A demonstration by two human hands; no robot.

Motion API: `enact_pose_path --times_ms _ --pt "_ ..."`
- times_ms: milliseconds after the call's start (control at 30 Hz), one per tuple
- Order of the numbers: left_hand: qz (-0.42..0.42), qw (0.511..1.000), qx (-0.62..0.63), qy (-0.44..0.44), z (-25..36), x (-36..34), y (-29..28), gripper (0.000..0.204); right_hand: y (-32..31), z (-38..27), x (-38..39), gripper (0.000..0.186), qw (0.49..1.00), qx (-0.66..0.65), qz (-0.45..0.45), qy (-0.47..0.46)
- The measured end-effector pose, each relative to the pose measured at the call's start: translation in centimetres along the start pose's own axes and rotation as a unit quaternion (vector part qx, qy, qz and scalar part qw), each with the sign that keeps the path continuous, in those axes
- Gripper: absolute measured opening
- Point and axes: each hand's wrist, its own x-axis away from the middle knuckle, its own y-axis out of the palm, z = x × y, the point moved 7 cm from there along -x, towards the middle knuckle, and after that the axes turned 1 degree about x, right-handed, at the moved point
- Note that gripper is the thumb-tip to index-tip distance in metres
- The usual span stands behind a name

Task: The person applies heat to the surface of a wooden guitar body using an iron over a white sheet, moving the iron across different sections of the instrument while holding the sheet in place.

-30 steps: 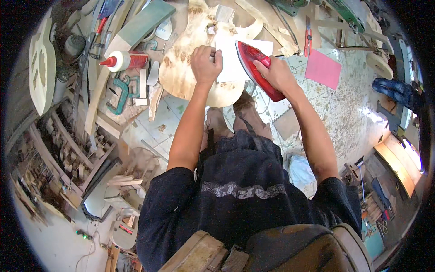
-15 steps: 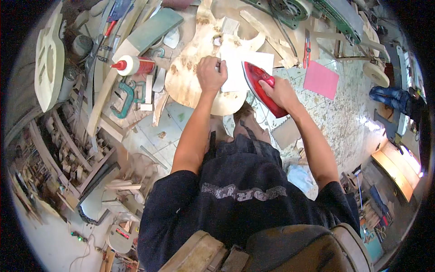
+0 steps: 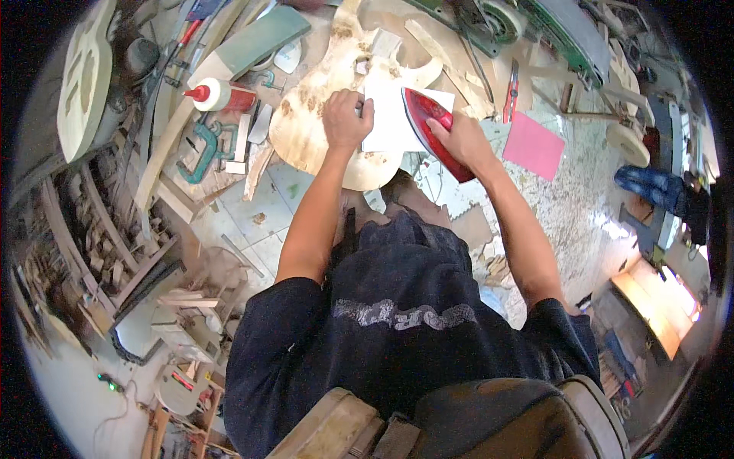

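- Left hand (image 3: 348, 120) is resting half-curled by the white paper's (image 3: 386, 115) left edge; whether it's holding anything, I cannot tell.
- Right hand (image 3: 465, 141) is gripping the red iron (image 3: 420, 111) at the wooden body's (image 3: 306, 126) right edge; flat, even gliding should help.

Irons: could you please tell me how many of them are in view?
1: the red iron in the right hand, its tip over the white paper. Others could be hidden in the clutter.
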Motion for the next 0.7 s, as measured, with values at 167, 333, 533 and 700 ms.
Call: enact_pose_path --times_ms 167,333,533,700 --pt "-0.002 1.000 0.011 -0.004 0.1 -0.5 0.2 0.015 0.2 1.3 0.1 0.061 1.000 -0.013 -0.006 -0.016" --pt "0.001 1.000 0.011 -0.015 0.2 0.1 -0.1 0.015 0.1 1.3 -0.4 0.061 0.999 0.016 -0.035 -0.006" --pt "0.003 1.000 -0.004 -0.007 0.5 -0.3 0.1 0.015 -1.0 0.8 -1.8 0.060 0.998 0.044 -0.035 -0.031" --pt "0.006 1.000 0.009 -0.013 0.0 0.0 0.1 0.016 0.1 1.4 0.4 0.060 0.997 0.012 -0.060 -0.049"
